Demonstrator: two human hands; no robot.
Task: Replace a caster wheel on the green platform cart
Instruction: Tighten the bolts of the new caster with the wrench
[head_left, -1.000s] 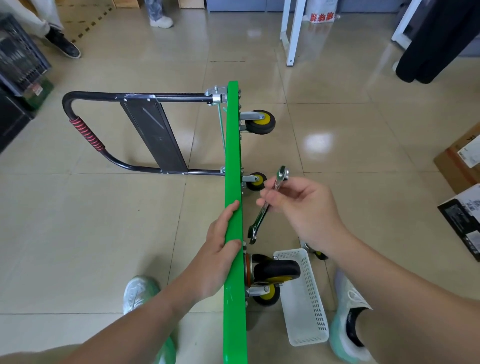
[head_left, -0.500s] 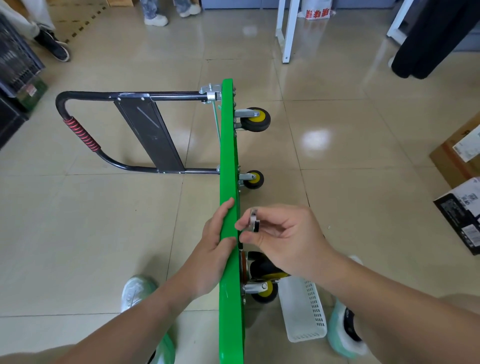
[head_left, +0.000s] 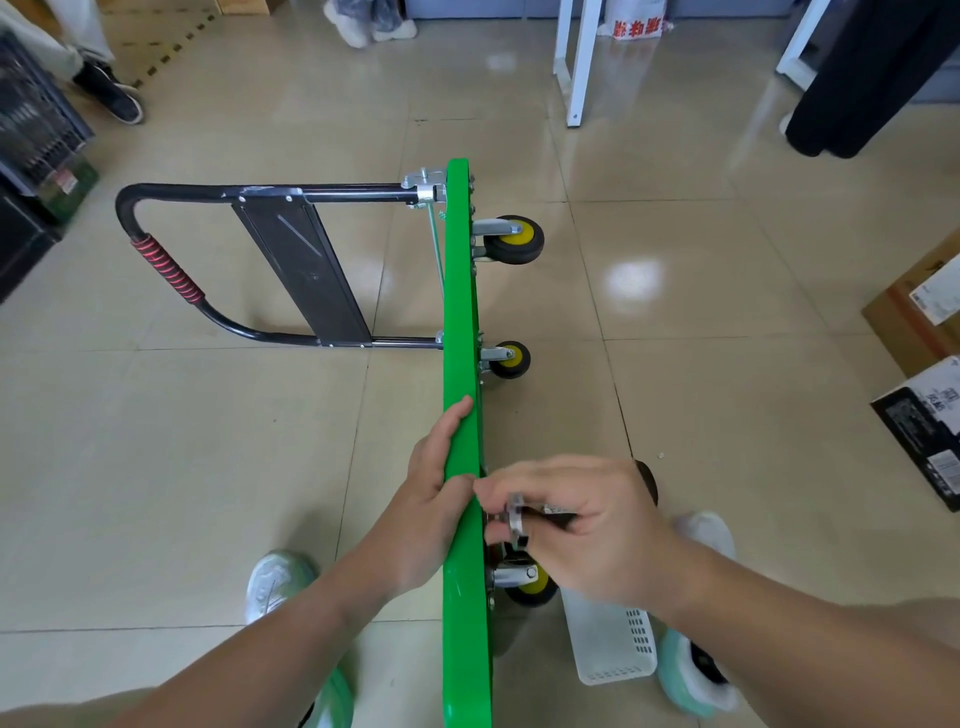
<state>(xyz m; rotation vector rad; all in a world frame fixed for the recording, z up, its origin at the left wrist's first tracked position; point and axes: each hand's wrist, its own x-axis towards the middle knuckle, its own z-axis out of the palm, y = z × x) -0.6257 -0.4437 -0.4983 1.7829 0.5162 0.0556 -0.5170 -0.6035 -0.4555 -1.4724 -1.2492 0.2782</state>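
Observation:
The green platform cart (head_left: 460, 312) stands on its side edge, its deck running away from me. My left hand (head_left: 434, 499) grips the deck's upper edge, thumb along the top. My right hand (head_left: 582, 525) holds a metal wrench (head_left: 517, 519) against the underside of the deck, just above the near caster wheel (head_left: 532, 584), which has a black tyre and a yellow hub. Two more casters (head_left: 514, 240) (head_left: 509, 359) stick out to the right farther along. The wrench handle is mostly hidden inside my fist.
The cart's black folded handle (head_left: 166, 270) with a red grip lies to the left. A white plastic basket (head_left: 613, 644) sits on the floor by my right foot. Cardboard boxes (head_left: 919, 312) stand at the right edge, white table legs (head_left: 576, 62) at the back.
My right hand has come down and toward the deck with the wrench, from raised in the air to the underside near the closest caster. The left hand keeps its hold on the deck.

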